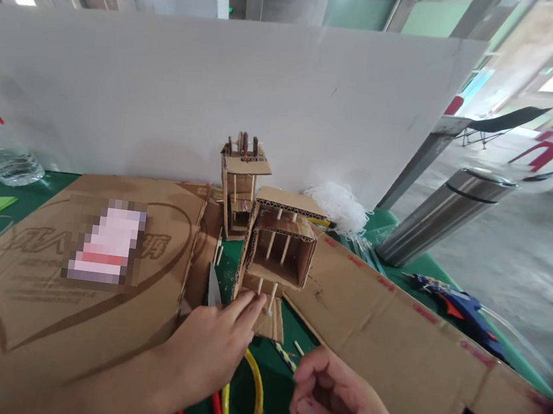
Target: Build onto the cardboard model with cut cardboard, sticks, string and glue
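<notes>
A small cardboard model (pixel 278 271), with stacked open compartments and thin wooden sticks running through them, stands in front of me. My left hand (pixel 223 335) holds it low on its left side, the fingertips together by the lower sticks; the thumb is hidden. To the right, my right hand (pixel 338 402) is loosely curled with its palm turned inward, and nothing shows in it. Scissors with a yellow-and-red handle (pixel 257 399) lie partly under my left hand, their blade (pixel 215 287) pointing away. Behind the model stands a narrower cardboard tower (pixel 237 195) with small discs on top.
Flat cardboard (pixel 140 331) covers the left side, with a blurred-out item (pixel 108 240) on it. A long cardboard strip (pixel 392 335) lies right. Around it are a blue glue gun (pixel 459 313), a steel flask (pixel 447 214), white string (pixel 339 208) and a plastic bottle (pixel 6 150).
</notes>
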`<act>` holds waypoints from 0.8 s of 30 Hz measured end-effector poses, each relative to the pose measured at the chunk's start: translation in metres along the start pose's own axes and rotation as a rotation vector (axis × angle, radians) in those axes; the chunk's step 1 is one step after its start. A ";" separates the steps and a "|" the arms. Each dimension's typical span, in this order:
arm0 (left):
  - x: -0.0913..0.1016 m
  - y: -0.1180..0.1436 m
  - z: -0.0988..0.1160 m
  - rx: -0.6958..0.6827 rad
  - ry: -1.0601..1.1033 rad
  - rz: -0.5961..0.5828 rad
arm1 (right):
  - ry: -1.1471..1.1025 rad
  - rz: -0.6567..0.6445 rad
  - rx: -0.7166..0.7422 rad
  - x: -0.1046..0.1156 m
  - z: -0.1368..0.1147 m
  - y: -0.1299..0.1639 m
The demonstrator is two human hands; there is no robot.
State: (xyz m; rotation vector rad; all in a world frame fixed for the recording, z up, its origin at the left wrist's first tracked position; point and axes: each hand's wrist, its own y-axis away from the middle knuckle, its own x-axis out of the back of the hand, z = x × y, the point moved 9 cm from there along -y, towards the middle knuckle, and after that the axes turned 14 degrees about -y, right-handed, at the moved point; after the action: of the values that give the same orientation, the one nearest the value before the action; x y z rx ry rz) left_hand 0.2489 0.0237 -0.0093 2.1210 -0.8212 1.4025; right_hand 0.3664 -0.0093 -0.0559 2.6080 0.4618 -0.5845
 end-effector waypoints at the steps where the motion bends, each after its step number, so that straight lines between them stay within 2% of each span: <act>1: 0.000 0.001 -0.001 0.012 0.011 0.015 | -0.005 0.003 0.017 0.002 0.000 -0.002; 6: -0.002 0.002 -0.007 0.073 0.092 0.073 | 0.051 -0.001 0.086 0.017 -0.002 -0.014; 9: -0.003 0.003 -0.009 0.086 0.107 0.067 | 0.054 0.007 0.110 0.025 -0.008 -0.017; 16: 0.003 0.004 -0.007 0.056 0.070 0.050 | 0.088 -0.016 0.177 0.020 -0.029 -0.016; 21: 0.005 0.004 -0.010 0.099 0.066 0.050 | 0.143 0.010 0.208 0.023 -0.034 -0.014; 24: 0.001 0.003 -0.006 0.063 0.048 0.048 | 0.057 -0.029 0.213 0.024 -0.034 -0.016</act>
State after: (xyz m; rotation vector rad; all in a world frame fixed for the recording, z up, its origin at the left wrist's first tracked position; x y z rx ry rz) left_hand 0.2427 0.0253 -0.0057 2.1186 -0.8248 1.5161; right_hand 0.3915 0.0254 -0.0448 2.8306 0.4794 -0.5998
